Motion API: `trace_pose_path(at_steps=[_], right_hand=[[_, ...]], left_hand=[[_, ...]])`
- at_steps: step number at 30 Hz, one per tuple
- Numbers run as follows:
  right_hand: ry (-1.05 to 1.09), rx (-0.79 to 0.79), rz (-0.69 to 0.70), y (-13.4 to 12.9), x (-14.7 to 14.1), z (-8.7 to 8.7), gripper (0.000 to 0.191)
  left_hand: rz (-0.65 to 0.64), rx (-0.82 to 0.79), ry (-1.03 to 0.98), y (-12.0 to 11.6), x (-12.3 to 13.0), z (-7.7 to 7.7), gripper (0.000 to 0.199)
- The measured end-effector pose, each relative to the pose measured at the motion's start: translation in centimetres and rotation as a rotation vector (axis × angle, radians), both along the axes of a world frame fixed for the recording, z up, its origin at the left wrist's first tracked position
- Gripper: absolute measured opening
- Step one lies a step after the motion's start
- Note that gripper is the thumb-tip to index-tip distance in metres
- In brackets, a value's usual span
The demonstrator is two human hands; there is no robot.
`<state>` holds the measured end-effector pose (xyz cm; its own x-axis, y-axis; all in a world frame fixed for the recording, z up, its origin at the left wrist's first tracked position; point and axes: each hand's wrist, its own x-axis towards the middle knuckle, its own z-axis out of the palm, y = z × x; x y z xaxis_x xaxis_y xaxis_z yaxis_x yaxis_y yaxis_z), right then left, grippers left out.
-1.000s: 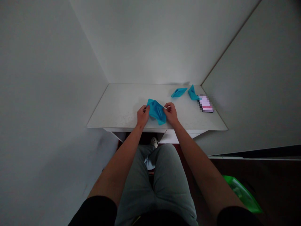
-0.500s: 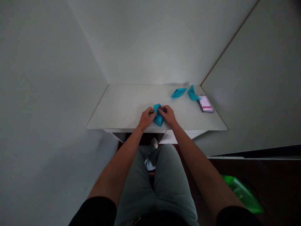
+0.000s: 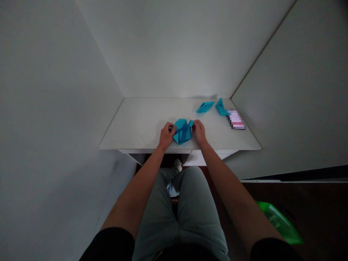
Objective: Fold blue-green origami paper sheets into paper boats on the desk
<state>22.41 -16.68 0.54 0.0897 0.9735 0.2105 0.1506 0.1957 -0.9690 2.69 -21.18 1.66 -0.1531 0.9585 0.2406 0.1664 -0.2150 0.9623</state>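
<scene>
A partly folded sheet of blue paper (image 3: 182,131) is held between both hands, just over the near part of the white table (image 3: 136,119). My left hand (image 3: 166,135) pinches its left edge, thumb on the near face. At the opposite edge my right hand (image 3: 199,131) grips a small raised corner of the paper. The sheet stands partly spread, with creases and a pocket-like fold facing me. Some fingertips are hidden behind the paper.
Two blue folded paper shapes, one flat and long (image 3: 205,107) and one pointed (image 3: 221,107), lie at the back right. Beside them is a blurred pink phone-like object (image 3: 236,119). Walls enclose the table; a green container (image 3: 280,223) sits on the floor at lower right.
My hands have moved apart, the right one to the right. The blue paper between them has spread from a narrow folded form into a wider, more opened one.
</scene>
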Motion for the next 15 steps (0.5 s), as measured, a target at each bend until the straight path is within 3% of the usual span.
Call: trace_pose_path(at_steps=[7,15], right_hand=[[0.169,-0.037,-0.144,0.2,0.3,0.0,0.052],[0.015,0.045,-0.239,0.1,0.6,-0.2,0.050]], left_hand=[[0.101,-0.003,-0.096,0.4,-0.5,-0.3,0.032],[0.183,-0.042,-0.193,1.3,-2.0,-0.5,0.036]])
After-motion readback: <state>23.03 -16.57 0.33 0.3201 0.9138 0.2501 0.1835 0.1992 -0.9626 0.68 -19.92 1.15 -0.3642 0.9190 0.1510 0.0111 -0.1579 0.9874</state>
